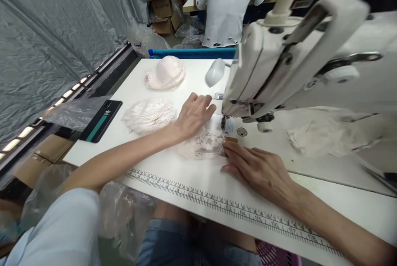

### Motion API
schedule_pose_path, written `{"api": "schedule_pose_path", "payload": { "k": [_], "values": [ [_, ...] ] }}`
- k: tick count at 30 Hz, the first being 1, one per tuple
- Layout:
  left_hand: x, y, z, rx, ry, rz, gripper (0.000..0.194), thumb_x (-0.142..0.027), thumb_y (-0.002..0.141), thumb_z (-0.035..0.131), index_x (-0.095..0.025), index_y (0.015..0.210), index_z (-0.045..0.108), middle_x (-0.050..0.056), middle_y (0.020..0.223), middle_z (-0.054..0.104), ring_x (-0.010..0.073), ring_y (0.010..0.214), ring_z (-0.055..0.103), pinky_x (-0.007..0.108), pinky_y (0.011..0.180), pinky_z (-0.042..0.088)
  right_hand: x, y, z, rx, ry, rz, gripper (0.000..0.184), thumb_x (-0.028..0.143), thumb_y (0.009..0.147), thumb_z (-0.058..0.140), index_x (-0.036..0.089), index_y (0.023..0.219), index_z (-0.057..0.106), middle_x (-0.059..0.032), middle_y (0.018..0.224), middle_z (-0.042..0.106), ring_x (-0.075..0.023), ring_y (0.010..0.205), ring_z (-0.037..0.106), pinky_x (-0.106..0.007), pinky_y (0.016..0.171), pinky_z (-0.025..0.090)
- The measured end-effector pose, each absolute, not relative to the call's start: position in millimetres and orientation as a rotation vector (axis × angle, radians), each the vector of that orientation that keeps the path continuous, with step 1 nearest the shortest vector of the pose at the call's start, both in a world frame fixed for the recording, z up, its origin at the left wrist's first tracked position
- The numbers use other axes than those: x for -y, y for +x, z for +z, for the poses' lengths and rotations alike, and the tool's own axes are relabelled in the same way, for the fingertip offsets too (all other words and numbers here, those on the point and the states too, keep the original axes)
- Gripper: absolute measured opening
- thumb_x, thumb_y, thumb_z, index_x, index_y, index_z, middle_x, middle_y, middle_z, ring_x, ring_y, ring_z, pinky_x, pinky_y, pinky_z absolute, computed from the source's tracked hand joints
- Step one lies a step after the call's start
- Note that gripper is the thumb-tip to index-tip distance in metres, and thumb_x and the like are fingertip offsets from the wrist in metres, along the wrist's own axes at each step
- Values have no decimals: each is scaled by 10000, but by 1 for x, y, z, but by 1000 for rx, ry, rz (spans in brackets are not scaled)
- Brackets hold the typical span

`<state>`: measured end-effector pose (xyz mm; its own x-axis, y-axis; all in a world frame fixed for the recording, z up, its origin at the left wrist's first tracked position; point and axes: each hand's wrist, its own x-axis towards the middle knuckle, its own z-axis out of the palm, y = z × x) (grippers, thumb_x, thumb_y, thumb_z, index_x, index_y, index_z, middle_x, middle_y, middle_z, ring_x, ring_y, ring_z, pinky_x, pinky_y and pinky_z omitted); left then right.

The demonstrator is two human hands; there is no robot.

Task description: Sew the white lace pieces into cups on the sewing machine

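A cream lace bra cup (209, 144) lies on the white sewing table under the needle (223, 122) of a sewing machine. My left hand (196, 113) rests on the cup's far left side, its fingers bent and closed on the fabric. At the cup's right edge, just in front of the needle, my right hand (259, 168) pinches the border with fingers together; part of that grip is hidden. A stack of lace pieces (150, 115) sits left of my left wrist. Beyond it is a pile of pale pink padded cups (167, 72).
The sewing machine head (266, 63) fills the right side. Pale fabric (325, 135) lies beneath its arm. A dark phone (101, 121) is at the table's left edge, and a printed ruler (214, 202) runs along the front. A person in a white shirt (225, 5) sits beyond.
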<state>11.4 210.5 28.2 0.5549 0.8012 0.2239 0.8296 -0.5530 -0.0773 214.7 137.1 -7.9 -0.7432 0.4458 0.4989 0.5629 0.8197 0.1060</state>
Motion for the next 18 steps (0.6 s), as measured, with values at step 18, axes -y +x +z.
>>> {"api": "schedule_pose_path", "payload": {
  "k": [18],
  "values": [
    [-186, 5, 12, 1015, -2874, -363, 201, -214, 954, 389, -198, 1023, 578, 9, 1068, 639, 119, 952, 556, 329, 866, 298, -147, 237, 6, 2439, -951, -181, 294, 341, 958, 402, 154, 1066, 601, -83, 1023, 667, -119, 593, 613, -246, 481, 478]
  ]
}}
